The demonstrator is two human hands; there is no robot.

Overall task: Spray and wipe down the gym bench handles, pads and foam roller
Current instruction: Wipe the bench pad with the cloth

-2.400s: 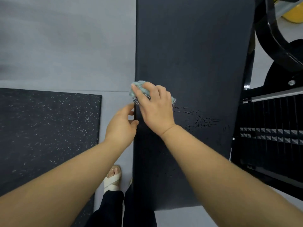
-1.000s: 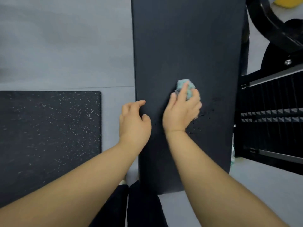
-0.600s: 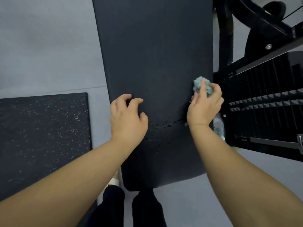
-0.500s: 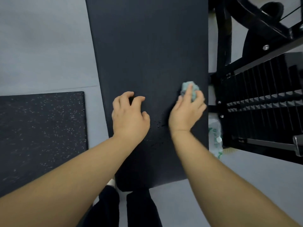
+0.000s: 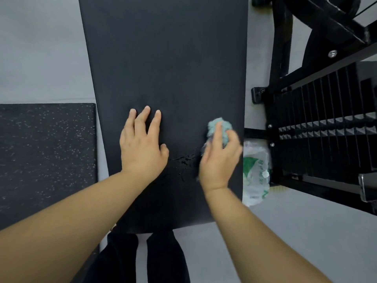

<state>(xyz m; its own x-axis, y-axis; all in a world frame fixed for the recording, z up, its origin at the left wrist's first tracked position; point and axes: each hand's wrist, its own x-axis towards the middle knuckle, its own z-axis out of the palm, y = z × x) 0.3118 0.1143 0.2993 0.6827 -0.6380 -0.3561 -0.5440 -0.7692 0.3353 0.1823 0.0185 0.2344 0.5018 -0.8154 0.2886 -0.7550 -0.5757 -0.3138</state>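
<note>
Teal cloth (image 5: 225,128) gripped in right hand (image 5: 219,161) near pad (image 5: 163,58) edge, left hand (image 5: 142,148) flat, open pad beyond

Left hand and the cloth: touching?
Apart. The head view shows the left hand flat on the bench pad, with bare pad between it and the cloth in the right hand.

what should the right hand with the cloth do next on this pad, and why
Probably sweep the cloth in the right hand leftward and a little toward the body, across the wet droplets glistening on the bench pad between the hands. The left hand lies flat on the pad, so it looks steadied.
</note>
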